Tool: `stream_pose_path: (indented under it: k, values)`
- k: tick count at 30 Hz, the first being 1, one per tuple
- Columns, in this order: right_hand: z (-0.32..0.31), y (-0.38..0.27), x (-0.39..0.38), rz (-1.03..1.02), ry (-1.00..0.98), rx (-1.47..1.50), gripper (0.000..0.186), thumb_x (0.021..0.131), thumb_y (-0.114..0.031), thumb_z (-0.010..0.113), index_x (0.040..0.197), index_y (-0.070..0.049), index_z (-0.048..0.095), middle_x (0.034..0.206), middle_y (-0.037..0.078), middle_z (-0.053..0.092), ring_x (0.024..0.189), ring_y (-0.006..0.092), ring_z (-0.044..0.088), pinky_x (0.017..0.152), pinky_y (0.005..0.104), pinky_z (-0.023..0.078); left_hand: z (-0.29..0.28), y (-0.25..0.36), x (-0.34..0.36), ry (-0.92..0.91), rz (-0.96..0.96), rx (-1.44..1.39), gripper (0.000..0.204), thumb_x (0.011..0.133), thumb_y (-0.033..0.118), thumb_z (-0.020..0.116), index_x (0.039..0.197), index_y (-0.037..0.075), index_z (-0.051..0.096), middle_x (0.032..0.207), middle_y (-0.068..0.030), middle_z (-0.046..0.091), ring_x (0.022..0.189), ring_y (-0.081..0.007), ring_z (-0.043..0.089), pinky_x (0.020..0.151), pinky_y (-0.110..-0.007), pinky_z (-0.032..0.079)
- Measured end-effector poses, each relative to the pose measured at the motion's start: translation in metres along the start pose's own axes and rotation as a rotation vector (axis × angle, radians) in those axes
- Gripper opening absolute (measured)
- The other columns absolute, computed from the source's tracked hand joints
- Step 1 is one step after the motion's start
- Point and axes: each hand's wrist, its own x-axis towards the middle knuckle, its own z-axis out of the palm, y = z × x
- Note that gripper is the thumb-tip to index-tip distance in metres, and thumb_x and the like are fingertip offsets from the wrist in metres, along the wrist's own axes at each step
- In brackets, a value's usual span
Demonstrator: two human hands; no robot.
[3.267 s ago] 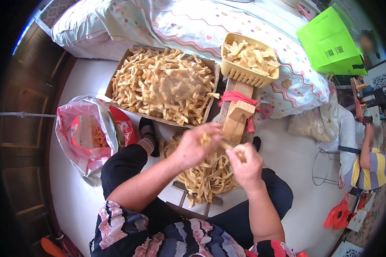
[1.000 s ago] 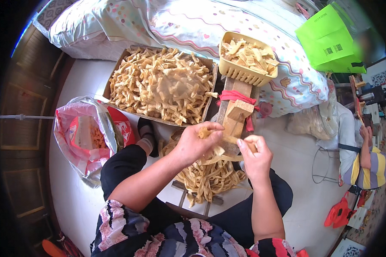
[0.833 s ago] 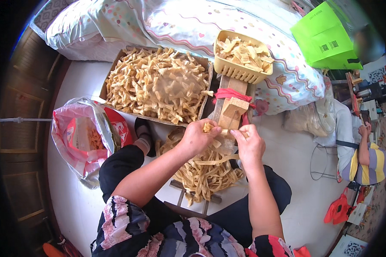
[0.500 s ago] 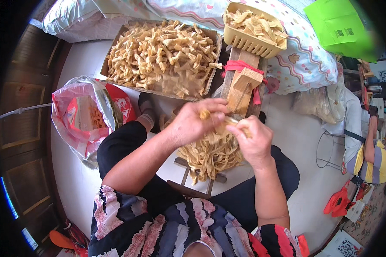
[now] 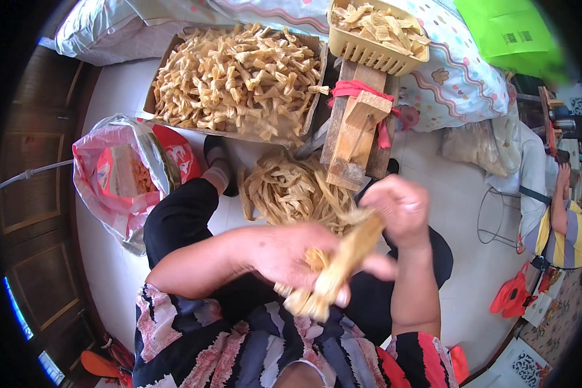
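My left hand [image 5: 297, 255] is in front of my lap, its fingers closed round a flat, tan, ribbed strip [image 5: 343, 262] of dried material. A small yellowish folded piece [image 5: 317, 259] also shows in that hand. Up and to the right, my right hand [image 5: 402, 208] has its fingers curled at the strip's upper end, somewhat blurred. Below and beyond my hands a loose heap of long tan strips [image 5: 291, 187] hangs between my knees. A wooden bench [image 5: 362, 139] with an upright block, bound with red cloth, stands just past it.
A shallow box [image 5: 150, 103] full of knotted tan pieces lies ahead on the left. On the bench's far end sits a cream plastic basket [image 5: 375, 55] of flat pieces. An open pink-and-white bag [image 5: 87, 161] stands at left. Another person [image 5: 559, 223] is at far right.
Both hands have come apart; the left has dropped toward my lap with the strip, now showing broad, and the right has shifted slightly right. The strip heap and bench end are uncovered.
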Motion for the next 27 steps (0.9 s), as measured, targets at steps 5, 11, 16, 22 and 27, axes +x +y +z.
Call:
stream_pose_path:
  k: [5,11,16,22,27]
  values:
    - [0.029,0.017,-0.009,0.519,-0.116,0.683,0.027,0.088,-0.021,0.062,0.100,0.003,0.063,0.088,0.003,0.064,0.074,0.0077,0.058,0.062,0.0187,0.044,-0.027,-0.012,0.002,0.452,0.176,1.276,0.038,0.060,0.014,0.065,0.098,0.010,0.061,0.075,-0.0051,0.052,0.066,-0.0271,0.056,0.054,-0.038,0.047]
    - [0.037,0.041,-0.011,0.449,-0.091,1.037,0.017,0.087,-0.009,0.060,0.099,0.002,0.062,0.077,0.004,0.062,0.059,0.0074,0.053,0.051,0.0174,0.039,-0.022,-0.020,-0.003,0.615,0.357,1.285,0.041,0.058,0.019,0.075,0.095,0.005,0.063,0.096,-0.0100,0.061,0.074,-0.0261,0.064,0.057,-0.035,0.051]
    - [0.040,0.027,-0.009,0.238,0.184,0.443,0.012,0.090,-0.010,0.060,0.093,0.001,0.064,0.071,0.004,0.061,0.056,0.0064,0.050,0.051,0.0178,0.039,-0.018,-0.021,-0.002,0.676,0.002,1.058,0.037,0.064,0.014,0.073,0.099,0.005,0.065,0.110,-0.0124,0.062,0.089,-0.0301,0.065,0.073,-0.036,0.053]
    - [0.037,0.033,-0.011,-0.090,-0.025,-0.436,0.020,0.084,-0.018,0.064,0.085,0.001,0.061,0.064,0.016,0.059,0.057,0.0276,0.061,0.052,0.0369,0.045,-0.025,-0.042,-0.004,0.532,-0.186,0.868,0.027,0.066,0.008,0.068,0.094,0.004,0.065,0.111,-0.0113,0.062,0.091,-0.0313,0.063,0.075,-0.038,0.051]
    - [0.039,0.036,-0.008,0.101,-0.028,-0.427,0.024,0.090,-0.022,0.054,0.082,0.000,0.060,0.064,0.013,0.058,0.055,0.0257,0.058,0.052,0.0358,0.045,-0.015,-0.036,-0.002,0.584,-0.156,0.998,0.018,0.067,0.006,0.067,0.084,0.002,0.064,0.107,-0.0092,0.063,0.088,-0.0272,0.064,0.070,-0.035,0.052]
